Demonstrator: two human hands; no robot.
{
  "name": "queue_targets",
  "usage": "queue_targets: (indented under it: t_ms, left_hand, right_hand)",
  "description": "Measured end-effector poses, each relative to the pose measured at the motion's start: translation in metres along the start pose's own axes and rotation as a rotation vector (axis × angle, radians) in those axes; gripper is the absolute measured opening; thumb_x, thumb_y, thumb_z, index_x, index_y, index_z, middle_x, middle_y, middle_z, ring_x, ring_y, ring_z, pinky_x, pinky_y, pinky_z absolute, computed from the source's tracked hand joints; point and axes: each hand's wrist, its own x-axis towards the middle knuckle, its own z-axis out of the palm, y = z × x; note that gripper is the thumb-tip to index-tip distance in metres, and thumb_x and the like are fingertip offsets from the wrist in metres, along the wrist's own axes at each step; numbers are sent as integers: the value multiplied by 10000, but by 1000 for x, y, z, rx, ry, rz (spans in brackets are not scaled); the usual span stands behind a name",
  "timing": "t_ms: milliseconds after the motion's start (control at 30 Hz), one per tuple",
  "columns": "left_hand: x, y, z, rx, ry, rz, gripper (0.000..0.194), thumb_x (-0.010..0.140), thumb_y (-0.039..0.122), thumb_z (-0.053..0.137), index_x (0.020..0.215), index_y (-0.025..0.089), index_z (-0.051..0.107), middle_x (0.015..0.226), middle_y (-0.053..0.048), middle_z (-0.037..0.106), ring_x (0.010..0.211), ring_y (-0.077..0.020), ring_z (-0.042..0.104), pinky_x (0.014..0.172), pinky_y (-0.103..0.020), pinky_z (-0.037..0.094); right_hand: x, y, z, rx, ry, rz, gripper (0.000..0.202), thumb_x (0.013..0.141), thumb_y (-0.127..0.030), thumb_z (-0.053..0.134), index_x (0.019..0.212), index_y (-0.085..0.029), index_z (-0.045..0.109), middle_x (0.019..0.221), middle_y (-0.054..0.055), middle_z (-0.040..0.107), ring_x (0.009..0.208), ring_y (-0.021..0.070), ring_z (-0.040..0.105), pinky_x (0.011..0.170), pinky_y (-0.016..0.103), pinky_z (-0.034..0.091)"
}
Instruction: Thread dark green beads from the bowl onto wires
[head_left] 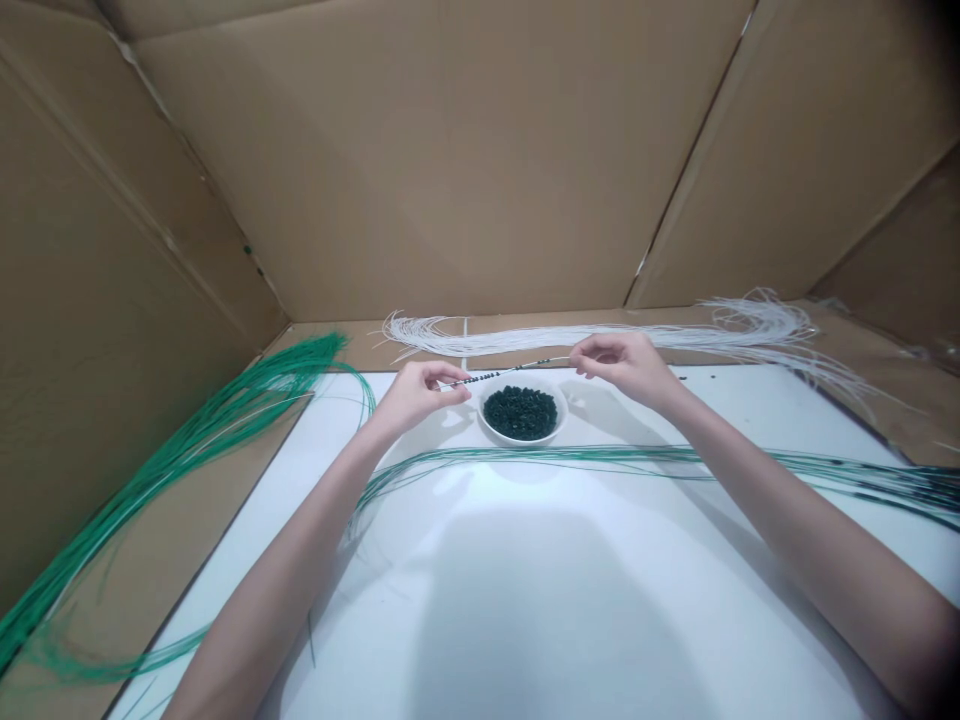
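Observation:
Between my two hands stretches a thin pale strand [517, 369] with small dark beads threaded along it. My left hand [424, 392] pinches its left end between thumb and fingers, close to a row of beads. At the other end, my right hand [619, 366] pinches the strand where it is bare. Below the strand, a white bowl [564, 415] stands on the white board, filled with dark green or black beads [520, 412]. Neither hand touches the bowl.
Green strands [187, 450] lie bundled at the left. White strands [525, 341] run along the back. Thin green strands [600, 455] cross the white board [570, 600] before the bowl, with dark beaded ends [922, 487] at the right. Cardboard walls [450, 160] enclose the space.

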Motion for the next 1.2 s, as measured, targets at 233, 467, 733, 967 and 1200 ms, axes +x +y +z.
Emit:
queue_targets:
  t_ms: [233, 467, 733, 967, 1200]
  left_hand:
    - [-1, -2, 12, 55, 111, 92, 244, 643, 381, 611, 750, 162, 640, 694, 8, 607, 491, -63, 344, 497, -201, 289]
    - [-5, 3, 17, 107, 213, 131, 151, 660, 295, 580, 718, 164, 624, 730, 5, 622, 517, -73, 363, 518, -204, 312]
    - [-8, 5, 21, 153, 301, 172, 125, 652, 271, 574, 718, 172, 611, 678, 22, 601, 518, -75, 386, 547, -203, 332]
    - [-8, 4, 20, 164, 288, 150, 191, 680, 311, 539, 774, 179, 639, 706, 8, 611, 516, -82, 379, 553, -210, 342]
    - [-9, 4, 21, 196, 318, 169, 136, 661, 264, 534, 732, 178, 611, 705, 21, 606, 523, -79, 391, 550, -202, 330]
  right_hand:
    - [1, 0, 1, 4, 5, -6, 190, 681, -297, 554, 684, -120, 624, 634, 41, 601, 590, 134, 552, 585, 252, 485]
    - [1, -1, 0, 9, -1, -1, 197, 680, -308, 554, 675, -122, 618, 628, 39, 599, 592, 135, 552, 585, 252, 482]
    - [0, -1, 0, 6, 0, 2, 198, 680, -310, 559, 678, -121, 617, 625, 39, 597, 588, 133, 551, 586, 250, 480]
    - [0, 0, 0, 17, -3, -9, 205, 678, -325, 562, 676, -128, 618, 644, 42, 604, 600, 141, 558, 587, 257, 486]
    - [0, -2, 1, 21, -1, -6, 200, 676, -323, 565, 675, -130, 617, 631, 37, 600, 585, 134, 553, 578, 251, 485]
